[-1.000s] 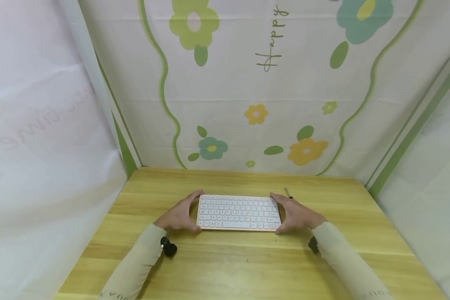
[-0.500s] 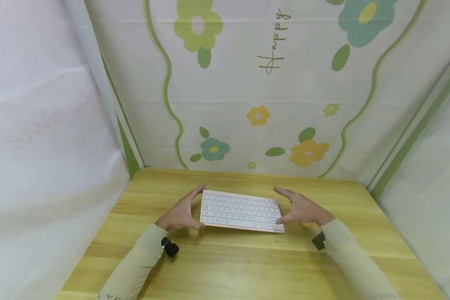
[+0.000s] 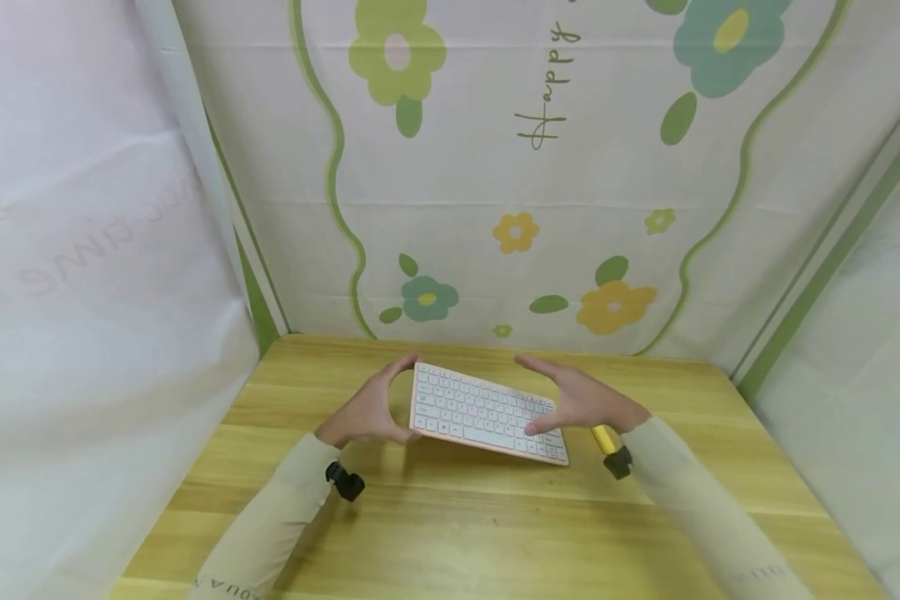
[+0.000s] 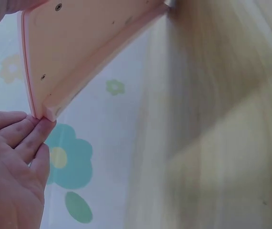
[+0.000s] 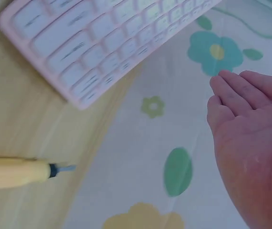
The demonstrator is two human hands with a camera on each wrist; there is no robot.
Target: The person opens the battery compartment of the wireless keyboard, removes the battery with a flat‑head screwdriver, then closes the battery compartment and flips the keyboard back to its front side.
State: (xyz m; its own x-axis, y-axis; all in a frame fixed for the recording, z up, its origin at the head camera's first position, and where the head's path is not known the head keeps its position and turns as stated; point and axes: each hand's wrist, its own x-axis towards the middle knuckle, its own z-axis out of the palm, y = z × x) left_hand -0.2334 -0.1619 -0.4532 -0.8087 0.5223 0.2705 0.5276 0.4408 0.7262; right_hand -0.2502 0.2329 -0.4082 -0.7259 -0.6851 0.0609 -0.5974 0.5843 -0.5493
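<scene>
At the raised left end of the tilted keyboard, edges are pinched by the left hand; over its right end, nothing is gripped by the right hand. A firm pinch is advised, the table beneath unscraped.

"Happy" sideways on back cloth; faint "time" on L cloth; kybd legends, sleeve ltrs unclear

Soft head-view light, faint sheen on the tabletop; dimmer, hazy wrist views.
</scene>
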